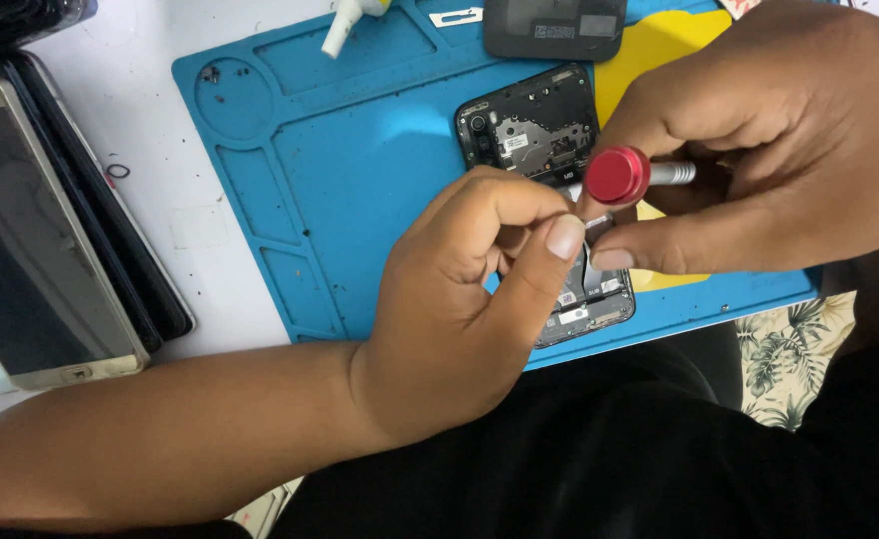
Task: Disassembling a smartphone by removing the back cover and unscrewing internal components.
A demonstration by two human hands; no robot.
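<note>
On the blue work mat (359, 170), near its front edge, an opened phone (534, 125) lies with its back cover off, so the dark inner boards and the camera block at its top corner show. Most of its lower half is hidden under the two hands that meet above it.

The right hand (779, 150) comes in from the upper right and is closed around a screwdriver (634, 176) with a silver shaft and a round red cap at its end; the cap points toward the camera, and the thumb lies flat along the underside of the tool. The tip is out of sight behind the fingers, so where it touches the phone cannot be told.

The left hand (469, 289) reaches in from the lower left, fingers curled and thumb pressed up toward the forefinger in a pinch just beside the red cap. It may be holding some small part between thumb and forefinger, but the view is too poor there to be sure.

Beyond the phone, a dark phone back cover (554, 28) lies at the far edge of the mat, partly on a yellow sheet (659, 45). A white glue nozzle (344, 25) rests at the top of the mat. To the left, on the white table (130, 90), a stack of phones (40, 230) lies screen up, with a small black ring (118, 171) between it and the mat.
</note>
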